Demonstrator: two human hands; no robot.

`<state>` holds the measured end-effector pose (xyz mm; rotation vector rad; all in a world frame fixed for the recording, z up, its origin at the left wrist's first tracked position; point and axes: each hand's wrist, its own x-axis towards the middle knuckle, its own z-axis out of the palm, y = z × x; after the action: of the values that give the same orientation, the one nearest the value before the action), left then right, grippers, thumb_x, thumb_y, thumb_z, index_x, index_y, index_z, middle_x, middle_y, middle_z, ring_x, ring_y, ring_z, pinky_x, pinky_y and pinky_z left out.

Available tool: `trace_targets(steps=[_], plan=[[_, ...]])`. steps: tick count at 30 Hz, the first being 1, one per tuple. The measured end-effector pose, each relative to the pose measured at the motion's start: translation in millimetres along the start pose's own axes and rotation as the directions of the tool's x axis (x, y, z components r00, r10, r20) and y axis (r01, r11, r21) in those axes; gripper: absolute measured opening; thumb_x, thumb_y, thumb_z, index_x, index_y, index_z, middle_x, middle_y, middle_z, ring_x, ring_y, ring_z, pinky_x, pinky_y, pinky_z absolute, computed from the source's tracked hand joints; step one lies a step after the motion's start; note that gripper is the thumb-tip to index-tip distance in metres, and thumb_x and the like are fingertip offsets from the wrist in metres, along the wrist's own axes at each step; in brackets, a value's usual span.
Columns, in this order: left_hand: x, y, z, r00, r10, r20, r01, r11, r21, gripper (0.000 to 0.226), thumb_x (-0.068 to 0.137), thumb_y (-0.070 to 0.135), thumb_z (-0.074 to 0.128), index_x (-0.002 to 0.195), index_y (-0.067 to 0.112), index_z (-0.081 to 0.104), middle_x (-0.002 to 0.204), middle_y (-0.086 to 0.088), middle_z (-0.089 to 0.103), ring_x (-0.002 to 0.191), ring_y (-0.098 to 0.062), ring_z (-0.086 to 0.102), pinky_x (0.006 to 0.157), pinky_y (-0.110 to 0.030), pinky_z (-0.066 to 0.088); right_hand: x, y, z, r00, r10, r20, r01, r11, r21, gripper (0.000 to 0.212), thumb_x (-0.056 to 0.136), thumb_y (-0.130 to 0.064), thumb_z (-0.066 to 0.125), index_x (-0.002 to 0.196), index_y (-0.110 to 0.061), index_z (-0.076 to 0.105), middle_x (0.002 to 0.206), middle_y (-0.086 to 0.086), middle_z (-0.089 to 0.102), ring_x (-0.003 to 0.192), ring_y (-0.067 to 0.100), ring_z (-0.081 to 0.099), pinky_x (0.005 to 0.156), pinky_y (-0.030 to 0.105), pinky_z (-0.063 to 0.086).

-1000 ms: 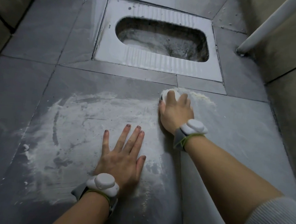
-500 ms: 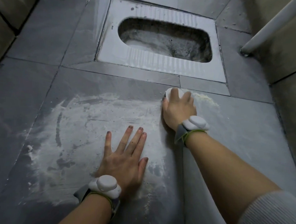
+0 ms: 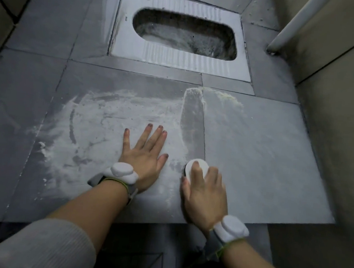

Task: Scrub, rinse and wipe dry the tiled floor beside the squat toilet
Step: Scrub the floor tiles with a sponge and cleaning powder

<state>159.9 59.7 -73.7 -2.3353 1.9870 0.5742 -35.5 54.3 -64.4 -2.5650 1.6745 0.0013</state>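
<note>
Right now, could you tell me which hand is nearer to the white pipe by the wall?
The right hand. It grips the scrub brush on the pipe's side of the floor; the left hand lies flat farther away.

A toilet room — a squat toilet (image 3: 184, 33) set into grey tiled floor (image 3: 254, 138), walls close by.

Matt grey floor tiles (image 3: 265, 139) are showing a dull sheen, smeared with chalky white foam (image 3: 93, 128). The toilet (image 3: 176, 57) pan is looking like ribbed brushed metal. A smooth white plastic scrubber (image 3: 196, 168) is lying under 1 hand (image 3: 206, 195). Sleeves (image 3: 40, 247) are ribbed knit cloth.
</note>
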Motion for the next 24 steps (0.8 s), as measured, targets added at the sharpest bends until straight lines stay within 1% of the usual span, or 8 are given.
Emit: trace_targets(steps=[5, 8, 11, 16, 18, 19, 22, 24], plan=[[-10.8, -26.9, -8.5, 0.996, -0.072, -0.055, 0.073, 0.997, 0.001, 0.063, 0.1, 0.049, 0.009, 0.153, 0.026, -0.017, 0.159, 0.014, -0.026, 0.145, -0.01, -0.027, 0.113, -0.064, -0.013, -5.6, -18.2, 0.5, 0.999, -0.027, -0.018, 0.027, 1.0, -0.007, 0.047, 0.088, -0.044, 0.048, 0.123, -0.013, 0.055, 0.095, 0.02, 0.05, 0.077, 0.036, 0.048, 0.061, 0.039, 0.04], [-10.2, -33.6, -1.0, 0.993, -0.106, -0.044, 0.107, 0.994, 0.013, 0.064, 0.099, 0.051, 0.007, 0.153, 0.027, -0.017, 0.159, 0.013, -0.027, 0.145, -0.012, -0.028, 0.113, -0.065, -0.011, 20.7, -28.3, 2.2, 0.995, -0.093, -0.032, 0.093, 0.996, -0.006, 0.047, 0.09, -0.044, 0.049, 0.126, -0.013, 0.053, 0.099, 0.022, 0.052, 0.08, 0.037, 0.049, 0.064, 0.04, 0.042], [-9.4, -33.8, 5.3, 0.989, -0.106, -0.106, 0.111, 0.993, 0.044, 0.064, 0.099, 0.052, 0.006, 0.154, 0.027, -0.014, 0.16, 0.013, -0.022, 0.147, -0.012, -0.024, 0.114, -0.064, -0.009, 62.1, -29.1, 0.8, 0.993, -0.115, -0.038, 0.115, 0.993, -0.023, 0.046, 0.095, -0.045, 0.043, 0.129, -0.015, 0.047, 0.106, 0.025, 0.051, 0.086, 0.038, 0.049, 0.069, 0.042, 0.043], [-6.4, -35.6, 9.6, 0.982, -0.101, -0.158, 0.111, 0.992, 0.057, 0.065, 0.097, 0.053, 0.006, 0.155, 0.027, -0.01, 0.162, 0.012, -0.015, 0.149, -0.013, -0.018, 0.114, -0.064, -0.004, 116.3, -29.7, 2.0, 0.998, -0.05, -0.023, 0.049, 0.998, -0.038, 0.046, 0.095, -0.046, 0.042, 0.129, -0.015, 0.045, 0.111, 0.025, 0.047, 0.092, 0.041, 0.048, 0.071, 0.043, 0.04], [-3.8, -36.4, 7.3, 0.982, -0.094, -0.166, 0.105, 0.993, 0.058, 0.065, 0.097, 0.053, 0.007, 0.156, 0.027, -0.006, 0.163, 0.012, -0.012, 0.149, -0.013, -0.015, 0.114, -0.065, -0.002, 109.6, -28.6, -1.6, 0.997, -0.048, -0.053, 0.046, 0.998, -0.036, 0.045, 0.095, -0.045, 0.044, 0.128, -0.015, 0.047, 0.109, 0.025, 0.049, 0.089, 0.04, 0.049, 0.069, 0.042, 0.04], [-6.5, -37.2, 8.8, 0.982, -0.094, -0.164, 0.105, 0.993, 0.062, 0.065, 0.097, 0.052, 0.008, 0.156, 0.026, -0.004, 0.163, 0.011, -0.01, 0.15, -0.014, -0.014, 0.114, -0.065, -0.001, 94.1, -29.0, -2.8, 0.996, -0.082, -0.046, 0.081, 0.996, -0.03, 0.045, 0.096, -0.045, 0.043, 0.129, -0.015, 0.047, 0.108, 0.025, 0.05, 0.087, 0.039, 0.049, 0.07, 0.042, 0.041], [-7.8, -36.3, 8.6, 0.984, -0.093, -0.154, 0.104, 0.993, 0.062, 0.065, 0.098, 0.052, 0.012, 0.157, 0.025, 0.004, 0.164, 0.01, -0.003, 0.151, -0.015, -0.008, 0.114, -0.066, 0.001, 38.2, -22.8, -7.5, 0.978, -0.204, 0.032, 0.204, 0.979, 0.006, 0.048, 0.097, -0.046, 0.041, 0.134, -0.016, 0.045, 0.108, 0.022, 0.051, 0.087, 0.037, 0.047, 0.073, 0.043, 0.044], [-9.0, -36.3, 9.3, 0.984, -0.1, -0.147, 0.109, 0.992, 0.057, 0.065, 0.098, 0.052, 0.013, 0.157, 0.025, 0.005, 0.164, 0.01, -0.002, 0.151, -0.015, -0.007, 0.114, -0.066, 0.001, 22.1, -19.9, -7.6, 0.969, -0.243, 0.051, 0.242, 0.97, 0.021, 0.048, 0.096, -0.047, 0.042, 0.132, -0.016, 0.046, 0.107, 0.021, 0.052, 0.088, 0.036, 0.047, 0.072, 0.043, 0.043]])
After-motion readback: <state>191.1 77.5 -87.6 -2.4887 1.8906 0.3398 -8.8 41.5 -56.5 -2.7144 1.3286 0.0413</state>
